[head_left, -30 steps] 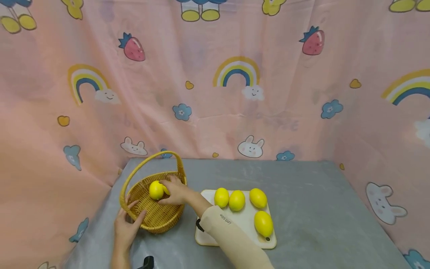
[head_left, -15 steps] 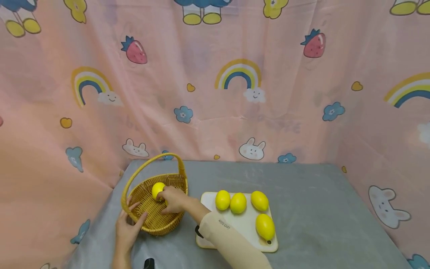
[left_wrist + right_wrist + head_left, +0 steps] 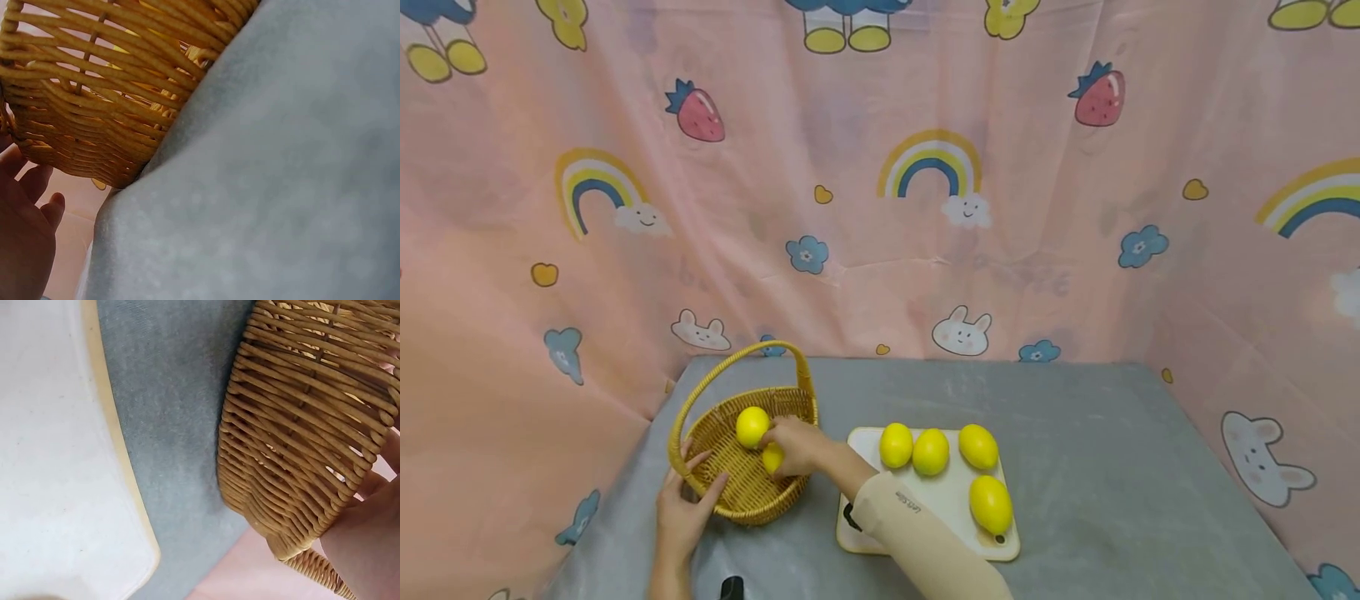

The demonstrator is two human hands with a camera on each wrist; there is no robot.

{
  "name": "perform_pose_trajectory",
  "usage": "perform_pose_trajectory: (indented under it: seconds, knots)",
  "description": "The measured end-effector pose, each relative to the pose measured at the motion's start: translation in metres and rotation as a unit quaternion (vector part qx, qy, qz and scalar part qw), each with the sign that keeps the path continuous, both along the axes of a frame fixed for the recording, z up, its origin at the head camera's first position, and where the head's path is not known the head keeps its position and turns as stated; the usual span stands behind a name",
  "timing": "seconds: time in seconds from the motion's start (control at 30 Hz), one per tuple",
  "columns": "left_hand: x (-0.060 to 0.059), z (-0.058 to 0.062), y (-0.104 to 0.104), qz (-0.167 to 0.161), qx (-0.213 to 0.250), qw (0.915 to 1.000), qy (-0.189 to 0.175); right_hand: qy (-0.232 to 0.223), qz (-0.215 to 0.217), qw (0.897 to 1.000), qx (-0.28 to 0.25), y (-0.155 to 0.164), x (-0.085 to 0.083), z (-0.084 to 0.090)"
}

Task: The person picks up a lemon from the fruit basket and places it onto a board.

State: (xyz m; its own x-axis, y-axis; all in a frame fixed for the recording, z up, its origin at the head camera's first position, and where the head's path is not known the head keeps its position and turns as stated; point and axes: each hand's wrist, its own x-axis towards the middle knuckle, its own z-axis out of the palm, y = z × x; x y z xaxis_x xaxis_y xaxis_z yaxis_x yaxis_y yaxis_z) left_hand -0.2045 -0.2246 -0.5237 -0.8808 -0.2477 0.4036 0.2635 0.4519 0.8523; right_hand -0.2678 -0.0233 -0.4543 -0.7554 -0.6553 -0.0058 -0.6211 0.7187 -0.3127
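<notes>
A yellow wicker basket (image 3: 748, 492) with an arched handle stands at the left of the table. In the head view my left hand (image 3: 683, 512) grips its near-left rim; the left wrist view has some fingers (image 3: 36, 182) outside the weave. My right hand (image 3: 799, 446) reaches over the right rim and holds a lemon (image 3: 772, 457) between thumb and fingers, low inside. Another lemon (image 3: 752, 427) lies beside it, close to my fingertips. From the right wrist, the basket wall (image 3: 294, 425) hides most of that hand and the lemon.
Right of the basket lies a white cutting board (image 3: 925, 517) carrying several lemons (image 3: 931, 452), partly under my right forearm. A black object (image 3: 732, 587) shows at the front table edge. A pink printed cloth (image 3: 880, 292) hangs behind the grey table (image 3: 1090, 467).
My right hand has shifted slightly toward the near side of the basket, and the lemon at its fingers has come nearer with it. My left hand stays on the rim.
</notes>
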Motion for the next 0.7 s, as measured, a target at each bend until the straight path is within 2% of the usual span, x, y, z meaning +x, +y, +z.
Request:
perform_pose_trajectory:
  seconds: [0.13,0.5,0.7]
  knots:
    - [0.0,-0.002,-0.001,0.005,-0.005,1.0,-0.004,0.001,0.011,1.0,-0.004,-0.001,-0.001,-0.004]
    - [-0.001,-0.002,-0.001,0.005,0.001,0.9998,-0.02,0.004,0.0,1.0,-0.004,-0.007,0.003,-0.005]
    - [-0.001,-0.004,-0.001,-0.002,0.002,0.9999,-0.013,0.013,0.013,1.0,-0.017,-0.01,0.005,-0.006]
